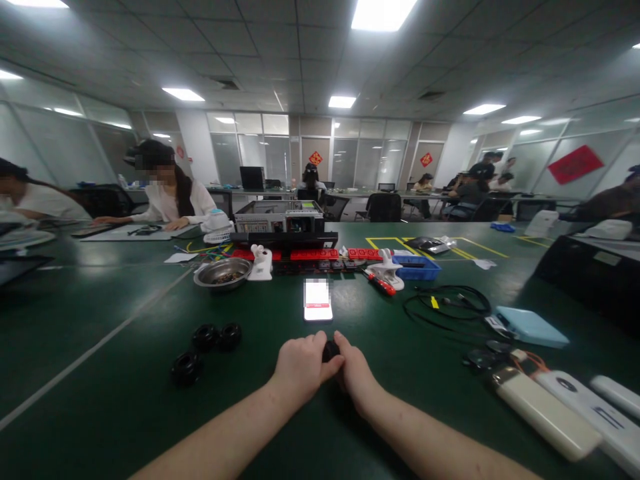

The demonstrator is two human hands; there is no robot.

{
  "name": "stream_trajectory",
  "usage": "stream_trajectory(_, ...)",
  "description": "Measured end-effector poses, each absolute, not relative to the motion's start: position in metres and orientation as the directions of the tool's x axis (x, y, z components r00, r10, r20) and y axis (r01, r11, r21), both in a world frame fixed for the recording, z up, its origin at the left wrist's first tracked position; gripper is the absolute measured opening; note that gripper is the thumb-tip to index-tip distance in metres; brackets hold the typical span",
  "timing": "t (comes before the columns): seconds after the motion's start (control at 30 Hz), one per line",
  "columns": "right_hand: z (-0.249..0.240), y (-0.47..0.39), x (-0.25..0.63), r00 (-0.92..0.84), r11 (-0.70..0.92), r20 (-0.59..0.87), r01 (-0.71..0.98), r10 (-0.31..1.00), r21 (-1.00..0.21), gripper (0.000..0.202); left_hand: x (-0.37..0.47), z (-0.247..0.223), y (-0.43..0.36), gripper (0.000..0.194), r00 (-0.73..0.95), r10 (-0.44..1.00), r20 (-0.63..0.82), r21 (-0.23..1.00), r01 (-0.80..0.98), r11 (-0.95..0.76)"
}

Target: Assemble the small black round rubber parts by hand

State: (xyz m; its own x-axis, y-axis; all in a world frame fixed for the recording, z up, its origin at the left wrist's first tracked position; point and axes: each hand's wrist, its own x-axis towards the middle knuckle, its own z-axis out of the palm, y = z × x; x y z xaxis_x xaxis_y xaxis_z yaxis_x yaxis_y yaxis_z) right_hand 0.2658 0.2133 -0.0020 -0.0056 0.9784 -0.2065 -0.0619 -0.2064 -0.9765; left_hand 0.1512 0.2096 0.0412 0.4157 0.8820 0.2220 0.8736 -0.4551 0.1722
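Note:
My left hand (303, 363) and my right hand (356, 373) meet in front of me, both closed around one small black part (331, 351). Fingers cover most of it, so its exact shape is hidden. To the left on the green table (260, 413) lie three glossy black, tyre-like rings: one nearest me (185, 368), and two side by side, one left (205, 337) and one right (230, 335). Just beyond my hands is a phone (318, 300) with its screen lit.
A metal bowl (223, 274) of small parts stands left, near an open computer case (280, 219). A red-handled tool (381, 285) lies by a blue tray (417, 267). At right are black cables (450, 303), a light-blue box (533, 327) and a cream power bank (547, 413). People sit around.

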Motion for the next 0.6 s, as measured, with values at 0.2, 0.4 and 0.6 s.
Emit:
stream_trajectory(0.2, -0.007, 0.214, 0.257, 0.123, 0.217, 0.218, 0.018, 0.968, -0.976, 0.042, 0.156, 0.031, 0.213, 0.048, 0.299, 0.890, 0.345, 0.490, 0.751, -0.443)
stream_trajectory(0.4, 0.021, 0.206, 0.276, -0.144, 0.448, 0.459, 0.593, 0.877, -0.669, 0.021, 0.168, 0.025, 0.214, 0.051, 0.213, 0.823, -0.527, 0.840, -0.018, 0.543)
stream_trajectory(0.6, 0.021, 0.209, 0.296, -0.259, 0.330, 0.231, 0.460, 0.938, -0.824, 0.038, 0.143, 0.021, 0.224, 0.050, 0.202, 0.979, 0.040, 0.947, 0.305, -0.101)
